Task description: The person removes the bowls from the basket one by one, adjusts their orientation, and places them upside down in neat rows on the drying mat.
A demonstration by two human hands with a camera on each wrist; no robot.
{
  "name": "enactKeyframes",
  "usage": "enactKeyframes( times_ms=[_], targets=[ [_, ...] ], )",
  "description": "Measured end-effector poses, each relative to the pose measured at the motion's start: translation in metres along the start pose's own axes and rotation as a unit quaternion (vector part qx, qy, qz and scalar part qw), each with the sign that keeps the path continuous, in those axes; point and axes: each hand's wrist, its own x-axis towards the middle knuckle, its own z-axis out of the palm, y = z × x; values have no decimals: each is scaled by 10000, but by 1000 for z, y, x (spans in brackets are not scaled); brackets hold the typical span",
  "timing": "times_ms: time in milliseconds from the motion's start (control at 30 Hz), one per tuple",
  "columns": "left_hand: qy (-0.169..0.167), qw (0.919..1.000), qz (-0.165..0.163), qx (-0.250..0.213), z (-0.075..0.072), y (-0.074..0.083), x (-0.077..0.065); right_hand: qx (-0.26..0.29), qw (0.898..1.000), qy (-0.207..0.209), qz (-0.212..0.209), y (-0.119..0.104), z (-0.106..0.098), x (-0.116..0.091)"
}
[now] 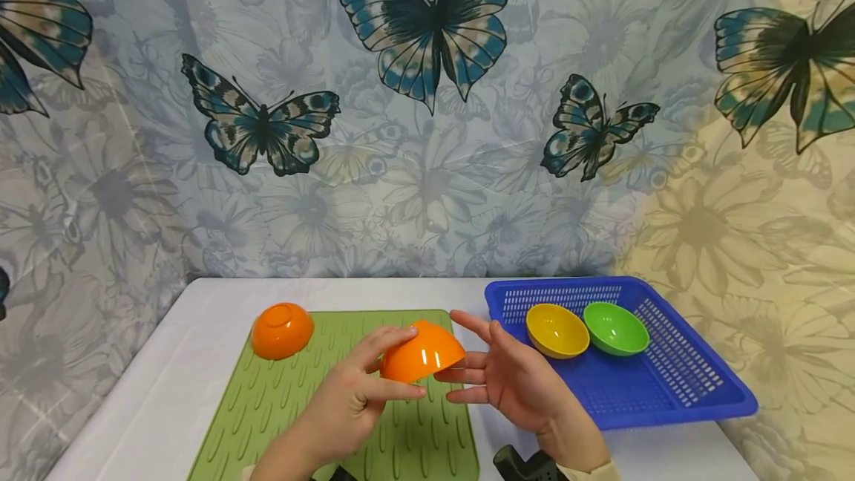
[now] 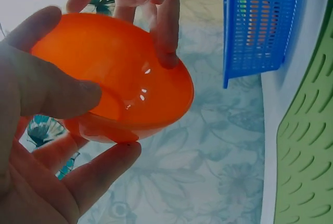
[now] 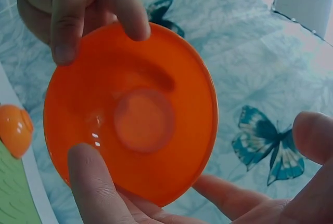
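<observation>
1. One hand, the left hand (image 1: 341, 403), does the gripping: we see its thumb hooked inside the rim and its fingers against the outer wall of an orange bowl (image 1: 430, 355). We judge that this pinch keeps most of the shell uncovered.
2. Opposite it, we find the right hand (image 1: 521, 384) spread wide, its fingers nearly straight, the thumb well apart from the bowl. Some fingertips reach in at the rim and appear to touch it, perhaps to steady or guide that side; we see no firm grasp.
3. Between both palms, the bowl is held up, tilted, base upward and mouth turned down, over the right part of a green mat (image 1: 421, 444). We suppose the tilt makes the inside easy to reach.
4. Near the mat's far left corner, we notice a second orange bowl (image 1: 282, 334), upside down, overlapping the edge; base up, it likely sits steadily on its rim.
5. To the right, a blue basket (image 1: 628, 396) holds a yellow bowl (image 1: 558, 331) and a green bowl (image 1: 616, 329), side by side, mouths up. Its walls, we think, keep them together.
6. Under everything we see a white table (image 1: 167, 347); behind, a butterfly-print cloth (image 1: 434, 191).
</observation>
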Motion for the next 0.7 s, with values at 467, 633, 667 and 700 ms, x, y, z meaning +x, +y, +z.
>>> enactKeyframes(
  times_ms=[467,633,667,700],
  targets=[
    [-270,9847,1076,1345,0,3,4,-309,9988,169,342,4,-4,1],
    [-469,9776,1320,1573,1,3,5,-446,9982,29,397,7,-8,2],
    [-514,9763,1359,1603,1,3,5,-462,9981,27,412,7,-9,2],
    [-579,9755,1390,1606,1,3,5,-489,9978,45,440,7,-9,2]
  ],
)
